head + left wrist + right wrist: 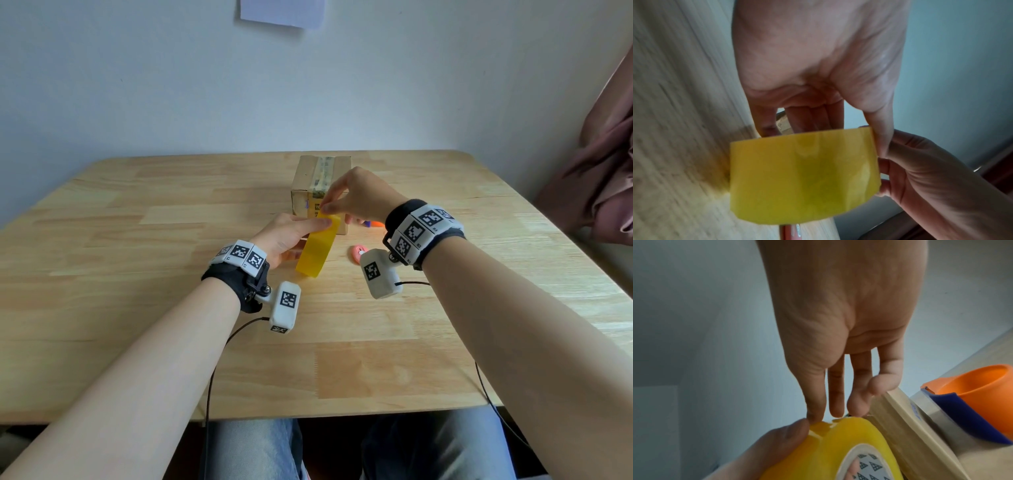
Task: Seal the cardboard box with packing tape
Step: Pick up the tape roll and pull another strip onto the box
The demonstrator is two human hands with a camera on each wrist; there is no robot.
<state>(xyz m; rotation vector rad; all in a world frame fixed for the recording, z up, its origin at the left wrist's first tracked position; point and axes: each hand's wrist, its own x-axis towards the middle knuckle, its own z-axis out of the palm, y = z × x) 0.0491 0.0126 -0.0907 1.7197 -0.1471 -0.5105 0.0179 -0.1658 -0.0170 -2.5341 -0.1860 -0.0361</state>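
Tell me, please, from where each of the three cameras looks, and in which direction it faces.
Head: on the head, facing forward and down at the table and cardboard box; both forearms show.
Left wrist: along the left hand at the yellow tape roll it holds.
Right wrist: along the right hand, whose fingertips pick at the roll's top.
All three views share the roll and both hands.

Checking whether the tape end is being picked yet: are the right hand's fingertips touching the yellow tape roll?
Touching. The right wrist view shows the right hand fingertips pressed on the yellow tape roll at its top edge, no gap.
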